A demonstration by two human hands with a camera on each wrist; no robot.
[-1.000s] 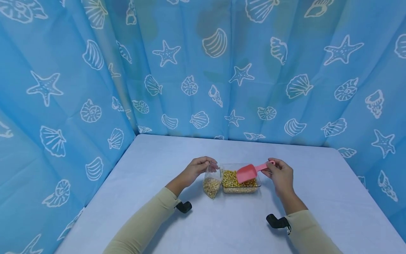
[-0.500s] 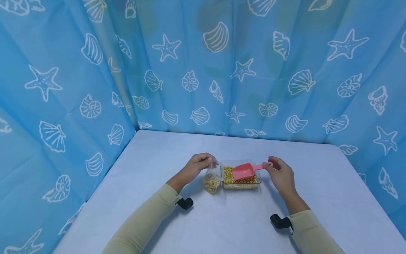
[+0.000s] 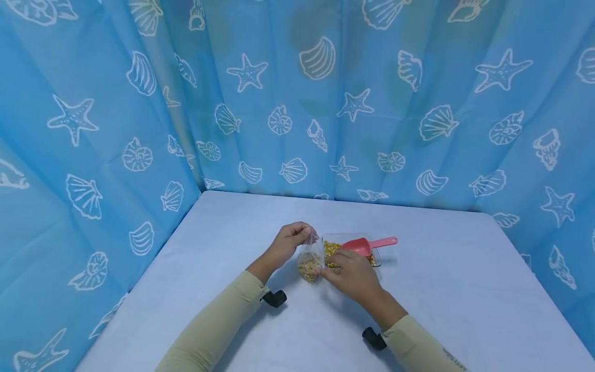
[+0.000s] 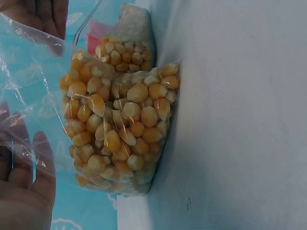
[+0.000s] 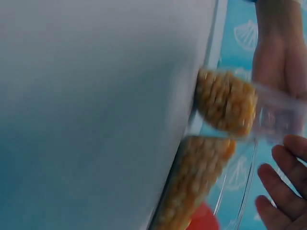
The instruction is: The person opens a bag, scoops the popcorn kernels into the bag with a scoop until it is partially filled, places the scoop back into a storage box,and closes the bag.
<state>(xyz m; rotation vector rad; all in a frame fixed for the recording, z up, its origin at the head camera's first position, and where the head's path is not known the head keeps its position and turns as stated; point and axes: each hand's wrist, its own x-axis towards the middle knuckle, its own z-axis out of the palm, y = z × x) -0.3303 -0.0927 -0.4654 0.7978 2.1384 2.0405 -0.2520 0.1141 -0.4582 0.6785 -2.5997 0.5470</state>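
A clear plastic bag holding dried corn kernels stands on the table. My left hand holds its top edge. Beside the bag, on its right, is a clear rectangular container with more yellow kernels. A pink scoop lies in the container, its handle over the right rim. My right hand is in front of the container, its fingertips close to the bag. Those fingers are spread and hold nothing in the right wrist view; whether they touch the bag is unclear.
A pale cloth covers the table. Behind and to the left hangs a blue curtain with white shells and starfish. Black wrist mounts sit under both sleeves, close to the tabletop.
My right hand has let go of the scoop's handle and moved left to the bag. The scoop stays resting in the container. The left hand keeps its hold on the bag's top.
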